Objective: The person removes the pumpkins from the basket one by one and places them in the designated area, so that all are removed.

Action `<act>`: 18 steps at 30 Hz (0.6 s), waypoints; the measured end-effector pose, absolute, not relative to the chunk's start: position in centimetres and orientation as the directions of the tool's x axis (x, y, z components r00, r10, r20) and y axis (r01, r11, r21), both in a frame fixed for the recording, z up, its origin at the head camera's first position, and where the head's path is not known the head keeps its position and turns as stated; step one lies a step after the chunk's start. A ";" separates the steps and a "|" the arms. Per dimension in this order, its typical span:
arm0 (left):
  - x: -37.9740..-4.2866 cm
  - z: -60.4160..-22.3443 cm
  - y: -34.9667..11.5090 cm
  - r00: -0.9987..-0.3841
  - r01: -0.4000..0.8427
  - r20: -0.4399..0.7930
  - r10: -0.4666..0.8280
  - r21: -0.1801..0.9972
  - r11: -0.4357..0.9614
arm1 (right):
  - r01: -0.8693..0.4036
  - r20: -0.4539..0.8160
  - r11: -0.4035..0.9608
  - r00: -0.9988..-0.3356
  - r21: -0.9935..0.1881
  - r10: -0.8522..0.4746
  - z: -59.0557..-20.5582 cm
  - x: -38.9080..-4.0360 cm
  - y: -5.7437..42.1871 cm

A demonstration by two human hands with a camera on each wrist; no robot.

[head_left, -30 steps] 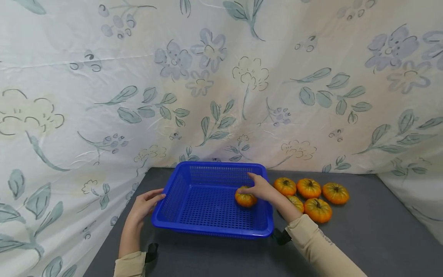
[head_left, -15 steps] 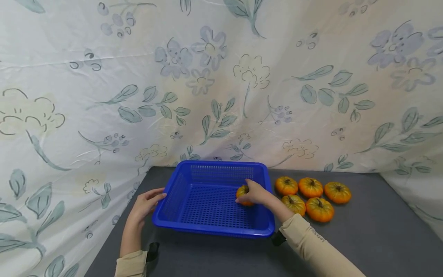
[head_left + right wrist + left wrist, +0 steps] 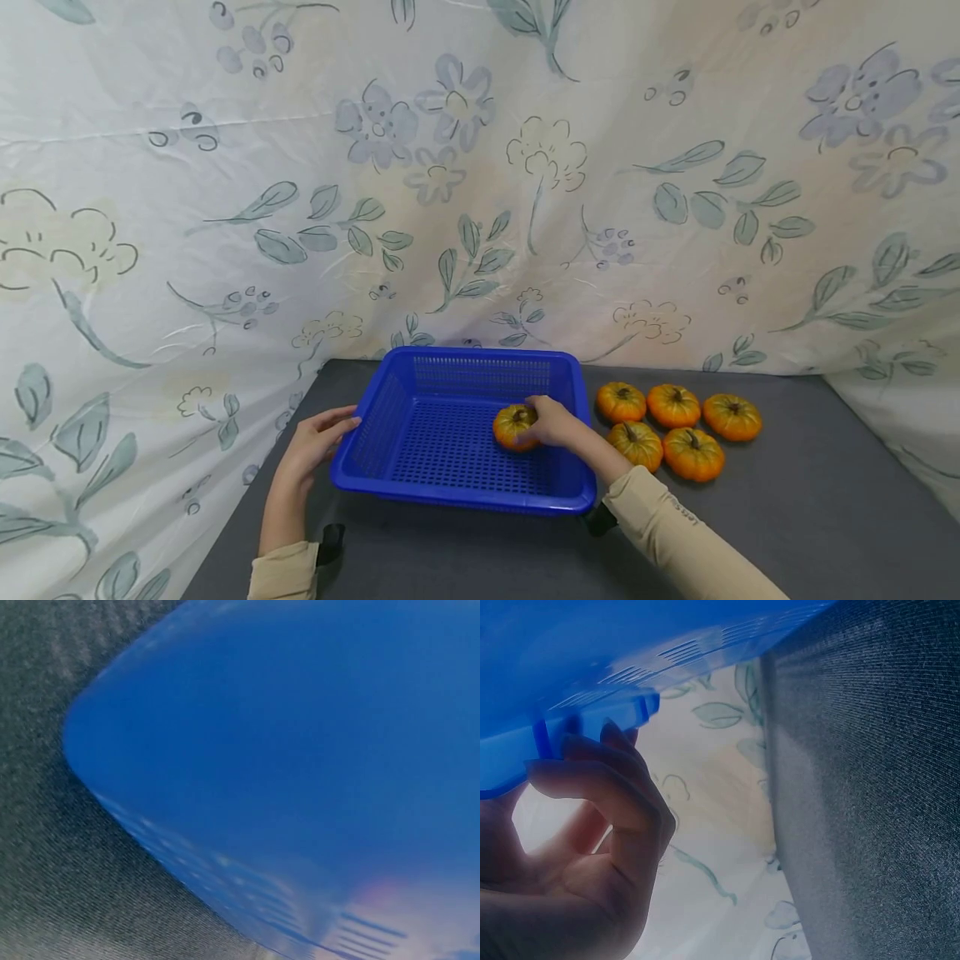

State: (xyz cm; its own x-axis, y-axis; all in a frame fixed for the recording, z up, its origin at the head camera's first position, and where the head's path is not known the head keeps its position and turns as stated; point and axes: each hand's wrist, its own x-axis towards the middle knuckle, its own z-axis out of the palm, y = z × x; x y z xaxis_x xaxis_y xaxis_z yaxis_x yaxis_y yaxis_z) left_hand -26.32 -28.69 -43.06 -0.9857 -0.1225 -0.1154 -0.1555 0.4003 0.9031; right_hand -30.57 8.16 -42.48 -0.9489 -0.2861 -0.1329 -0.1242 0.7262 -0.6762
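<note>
My left hand (image 3: 315, 442) holds the left rim of a blue plastic basket (image 3: 465, 498). In the left wrist view, the fingers (image 3: 607, 776) curl up under the basket's rim (image 3: 592, 724). Inside the basket, towards its right side, sits a small orange pumpkin (image 3: 512, 427) with a dark stem. My right hand (image 3: 557, 422) reaches over the right rim and grips the pumpkin from its right side, thumb in front and fingers behind. Only the blue basket wall (image 3: 262, 750) fills the right wrist view, hiding the right hand there.
Several more small pumpkins (image 3: 693, 454) stand grouped on the dark grey table (image 3: 810, 483), just right of the basket. A floral curtain (image 3: 465, 250) hangs behind the table and along both sides.
My right hand has come down round the pumpkin, which has shifted slightly left on the basket floor. The left hand has stayed on the rim, and the other pumpkins have not moved.
</note>
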 end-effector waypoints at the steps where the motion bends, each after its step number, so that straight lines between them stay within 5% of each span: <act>1: -26.3 -43.1 -28.7 -0.986 -0.156 -0.116 -0.123 0.903 0.400 | -0.136 -0.131 0.725 -0.945 -0.675 -0.299 -42.5 -30.5 8.2; 18: -26.1 -42.9 -28.6 -0.986 -0.152 -0.110 -0.125 0.901 0.407 | -0.284 -0.051 0.695 -0.907 -0.660 -0.418 -43.3 -30.0 7.8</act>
State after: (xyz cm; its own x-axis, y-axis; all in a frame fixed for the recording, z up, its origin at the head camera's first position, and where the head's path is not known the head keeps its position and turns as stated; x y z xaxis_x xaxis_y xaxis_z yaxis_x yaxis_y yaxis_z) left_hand -26.06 -28.58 -42.92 -0.9860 -0.1251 -0.1099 -0.1520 0.4071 0.9007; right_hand -29.95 7.83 -43.29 -0.9069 -0.4183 -0.0509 -0.2837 0.6952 -0.6604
